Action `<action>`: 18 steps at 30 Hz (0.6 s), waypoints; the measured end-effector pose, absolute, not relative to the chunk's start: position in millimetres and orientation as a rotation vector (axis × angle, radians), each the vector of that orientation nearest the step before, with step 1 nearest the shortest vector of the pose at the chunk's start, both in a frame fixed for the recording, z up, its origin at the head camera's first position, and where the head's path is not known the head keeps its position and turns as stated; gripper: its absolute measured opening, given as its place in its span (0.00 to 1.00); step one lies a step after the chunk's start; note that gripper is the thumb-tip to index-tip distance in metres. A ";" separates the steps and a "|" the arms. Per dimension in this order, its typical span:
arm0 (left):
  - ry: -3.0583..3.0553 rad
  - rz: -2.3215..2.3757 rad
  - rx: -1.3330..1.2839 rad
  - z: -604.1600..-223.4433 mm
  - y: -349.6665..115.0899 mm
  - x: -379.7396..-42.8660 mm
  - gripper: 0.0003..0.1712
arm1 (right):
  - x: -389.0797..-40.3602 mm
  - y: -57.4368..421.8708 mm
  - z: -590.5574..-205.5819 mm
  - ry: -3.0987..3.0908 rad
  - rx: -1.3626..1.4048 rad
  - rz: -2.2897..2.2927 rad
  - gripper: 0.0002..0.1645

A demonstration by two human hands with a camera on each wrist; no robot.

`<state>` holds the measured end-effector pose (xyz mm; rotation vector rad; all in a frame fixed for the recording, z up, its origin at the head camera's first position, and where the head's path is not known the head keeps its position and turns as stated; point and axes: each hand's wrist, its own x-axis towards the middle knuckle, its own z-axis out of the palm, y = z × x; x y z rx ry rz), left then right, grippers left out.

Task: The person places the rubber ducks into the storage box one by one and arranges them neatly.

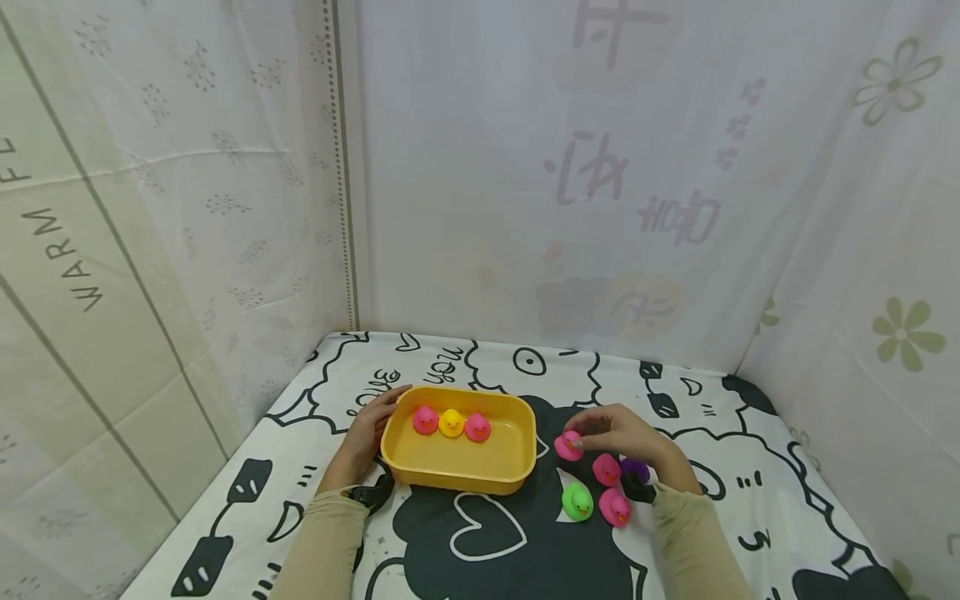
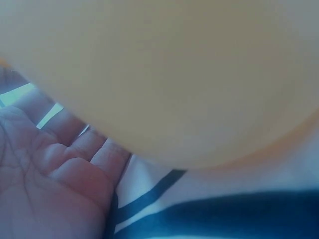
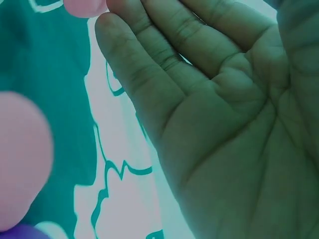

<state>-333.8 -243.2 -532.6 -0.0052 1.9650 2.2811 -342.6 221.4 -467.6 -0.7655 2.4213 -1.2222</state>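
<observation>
A yellow plastic tray (image 1: 461, 468) sits on the patterned cloth. Inside, along its far side, stand a pink rubber duck (image 1: 425, 420), a yellow one (image 1: 451, 423) and another pink one (image 1: 477, 427) in a row. My left hand (image 1: 367, 431) lies against the tray's left end, its fairly straight fingers (image 2: 65, 124) along the outer wall in the left wrist view. To the right of the tray, my right hand (image 1: 622, 433) pinches a pink rubber duck (image 1: 567, 446) between thumb and fingertips. In the right wrist view only part of that duck (image 3: 85, 6) shows past the fingers.
Close by my right wrist are two more pink ducks, one nearer the tray (image 1: 606, 470) and one in front (image 1: 615, 507). A green duck (image 1: 577, 502) stands left of them, and a purple duck (image 1: 634, 468) is partly hidden by the wrist. Fabric curtains (image 1: 525, 250) enclose the table.
</observation>
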 end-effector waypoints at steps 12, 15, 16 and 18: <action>1.994 2.273 -0.021 -532.8 -242.5 -332.8 0.27 | -354.6 184.9 -432.5 2.418 -0.921 -1.230 0.16; 1.983 2.271 -0.019 -532.8 -242.6 -333.0 0.27 | -359.3 171.2 -426.3 2.396 -0.950 -1.236 0.16; 1.986 2.269 -0.018 -532.8 -242.7 -333.2 0.27 | -360.8 166.6 -424.7 2.381 -0.961 -1.244 0.16; 1.982 2.270 -0.028 -532.9 -242.6 -333.6 0.27 | -364.0 157.4 -422.3 2.360 -0.976 -1.252 0.15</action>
